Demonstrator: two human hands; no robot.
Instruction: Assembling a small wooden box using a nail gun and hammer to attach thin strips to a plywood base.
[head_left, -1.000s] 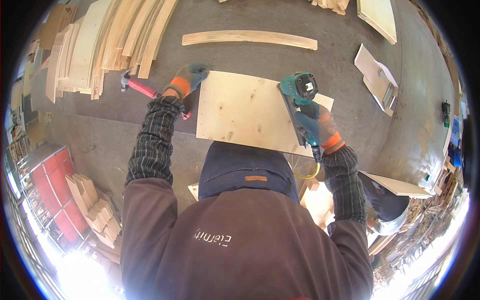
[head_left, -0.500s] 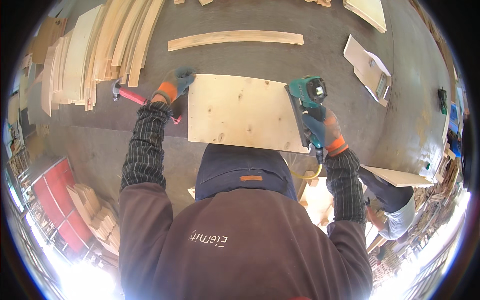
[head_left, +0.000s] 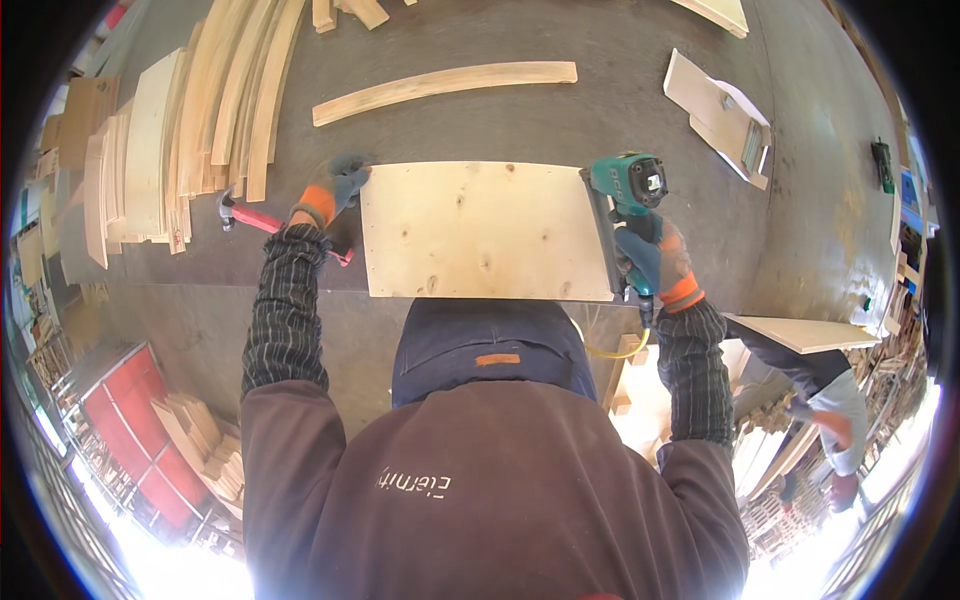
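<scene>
A pale plywood panel (head_left: 490,235) with knots lies before me at the near edge of the workbench. My left hand (head_left: 345,183), in a grey-blue and orange glove, grips its far left corner. My right hand (head_left: 655,258), gloved alike, is closed around the handle of a teal nail gun (head_left: 628,182). The gun's long dark magazine runs along the panel's right edge, and its nose points away from me. Under my left wrist lies a hammer (head_left: 258,219) with a red handle, partly hidden by the sleeve.
A curved wooden strip (head_left: 445,90) lies beyond the panel. Stacked strips (head_left: 235,90) fill the far left. At the right are a cardboard piece (head_left: 715,115) and a board (head_left: 805,333) on the edge. A yellow hose (head_left: 610,353) hangs from the gun. Another person (head_left: 840,420) stands at the right.
The view has turned a little, so the bench and strips appear shifted. Both hands keep their places at the panel and nail gun. The other person at the right has moved.
</scene>
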